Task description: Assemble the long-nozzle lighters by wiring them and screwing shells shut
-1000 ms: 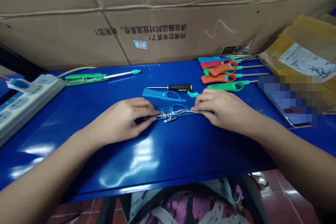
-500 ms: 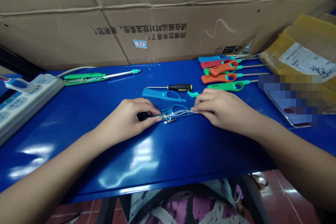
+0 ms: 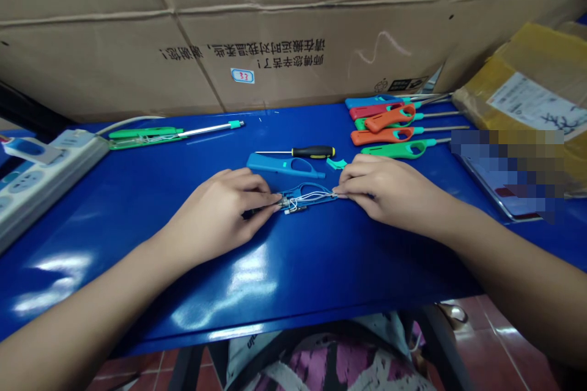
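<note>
An opened blue lighter shell (image 3: 316,186) lies on the table between my hands, with white wires (image 3: 307,198) running along it. My left hand (image 3: 224,204) pinches its left end with thumb and fingers, covering most of what sits there. At the other end, the fingertips of my right hand (image 3: 383,186) are closed on the lighter's narrow tip and the wire ends. A small black-and-white part (image 3: 296,210) hangs at the near side of the shell. Just beyond lie the matching blue shell half (image 3: 270,164), a screwdriver (image 3: 314,151) and a turquoise plastic piece (image 3: 337,164).
Several assembled lighters (image 3: 383,137) are piled at back right, beside a yellow-taped parcel (image 3: 527,67) and a partly blurred flat device (image 3: 499,189). An open green lighter (image 3: 147,134) rests near the power strip (image 3: 59,159). A large cardboard box (image 3: 257,24) stands behind.
My left fingers have shifted slightly and now cover more of the lighter's left end. My right hand keeps its pinch in nearly the same place.
</note>
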A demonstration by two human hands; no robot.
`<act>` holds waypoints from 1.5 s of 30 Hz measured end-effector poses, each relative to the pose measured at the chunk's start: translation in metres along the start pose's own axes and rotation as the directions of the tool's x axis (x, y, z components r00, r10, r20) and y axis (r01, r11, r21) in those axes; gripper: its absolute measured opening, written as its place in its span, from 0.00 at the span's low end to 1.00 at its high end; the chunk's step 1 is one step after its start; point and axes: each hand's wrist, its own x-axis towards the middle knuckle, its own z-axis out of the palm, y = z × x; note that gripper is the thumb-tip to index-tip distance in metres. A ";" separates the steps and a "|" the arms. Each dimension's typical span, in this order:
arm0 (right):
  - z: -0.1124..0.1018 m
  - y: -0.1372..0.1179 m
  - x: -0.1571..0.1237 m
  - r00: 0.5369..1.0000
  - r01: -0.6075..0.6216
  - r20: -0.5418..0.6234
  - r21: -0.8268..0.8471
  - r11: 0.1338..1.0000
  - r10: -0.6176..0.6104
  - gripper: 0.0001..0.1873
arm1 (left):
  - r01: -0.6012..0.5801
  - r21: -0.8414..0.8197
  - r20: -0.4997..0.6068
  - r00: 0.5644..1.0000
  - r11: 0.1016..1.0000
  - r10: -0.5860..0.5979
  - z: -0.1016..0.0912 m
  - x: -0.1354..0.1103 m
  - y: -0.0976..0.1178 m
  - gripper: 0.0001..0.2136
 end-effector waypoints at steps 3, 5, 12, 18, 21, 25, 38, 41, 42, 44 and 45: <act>0.001 0.001 0.000 1.000 -0.002 -0.007 0.010 1.000 0.002 0.13 | -0.025 0.055 0.024 0.999 0.998 0.023 0.000 -0.001 0.001 0.11; 0.001 0.001 0.000 1.000 -0.004 -0.013 0.016 1.000 0.004 0.13 | -0.034 0.047 0.046 0.998 0.998 0.032 0.001 -0.002 0.001 0.12; 0.002 0.002 0.001 1.000 0.001 -0.017 0.063 0.998 0.000 0.13 | -0.008 -0.038 0.082 0.997 0.999 0.011 -0.003 0.000 0.002 0.11; 0.001 0.002 0.001 1.000 -0.005 -0.007 0.079 0.997 0.005 0.13 | 0.050 -0.235 0.045 0.998 0.971 -0.040 -0.003 0.001 0.002 0.08; 0.001 0.001 0.001 1.000 -0.003 0.001 0.068 0.998 0.003 0.13 | 0.069 -0.275 0.068 0.996 0.959 -0.053 -0.002 0.001 0.004 0.09; 0.002 0.001 0.001 1.000 -0.003 0.000 0.060 0.998 0.003 0.13 | 0.095 -0.304 0.135 0.989 0.948 -0.056 -0.002 0.002 0.007 0.15; 0.000 0.001 0.001 1.000 -0.001 0.009 0.064 0.998 0.001 0.14 | 0.112 -0.386 0.152 0.987 0.916 -0.056 -0.003 0.004 0.007 0.15; 0.000 0.001 0.001 1.000 0.001 0.004 0.063 0.998 -0.001 0.14 | 0.096 -0.356 0.133 0.990 0.930 -0.052 -0.001 0.004 0.005 0.14; 0.000 0.001 0.001 1.000 0.002 0.004 0.062 0.998 -0.002 0.14 | 0.079 -0.347 0.123 0.992 0.935 -0.038 -0.001 0.004 0.003 0.14; 0.000 0.001 0.001 1.000 0.005 0.011 0.063 0.998 -0.006 0.14 | 0.040 -0.328 0.110 0.994 0.944 -0.004 0.000 0.003 0.001 0.15; 0.000 0.001 0.001 1.000 0.005 0.015 0.064 0.998 -0.006 0.14 | 0.024 -0.319 0.109 0.994 0.948 0.011 0.001 0.002 -0.001 0.16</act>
